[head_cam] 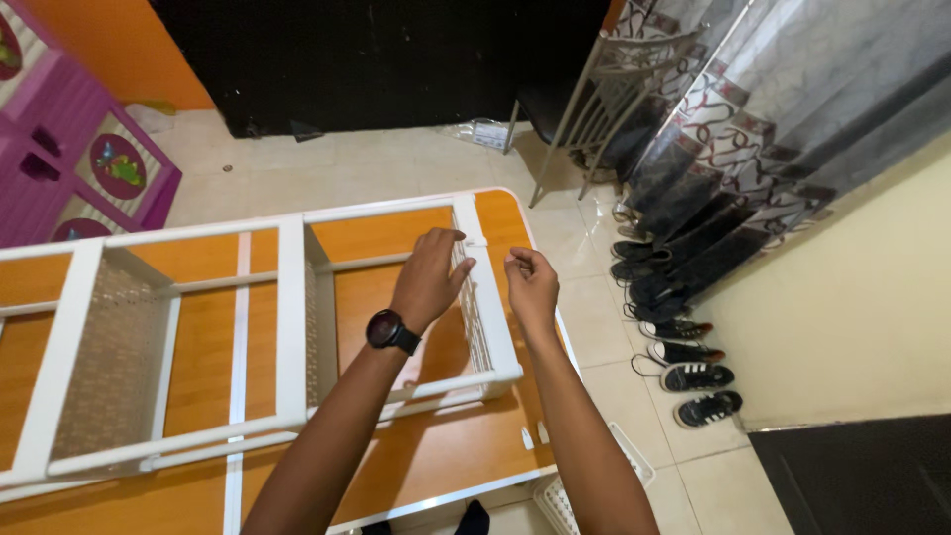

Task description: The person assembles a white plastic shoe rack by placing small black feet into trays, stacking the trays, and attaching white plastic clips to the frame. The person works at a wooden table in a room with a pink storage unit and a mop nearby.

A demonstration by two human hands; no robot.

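Observation:
A white plastic shelf rack point(290, 317) lies on its side across an orange table point(446, 456) with white edging. My left hand point(432, 277), with a black watch on the wrist, rests on the perforated end shelf point(475, 307) at the rack's right end, fingers curled over its upper rim. My right hand point(531, 282) hovers just right of that end panel, thumb and fingers pinched together near the top rail; whether it holds a small part I cannot tell. Two small white pieces point(534, 435) lie on the table near its front right corner.
A white perforated basket point(555, 495) stands on the tiled floor below the table's corner. Several shoes point(684, 347) line the wall at right under a patterned curtain. A metal chair point(594, 109) stands behind the table, a purple toy cabinet point(69, 159) at far left.

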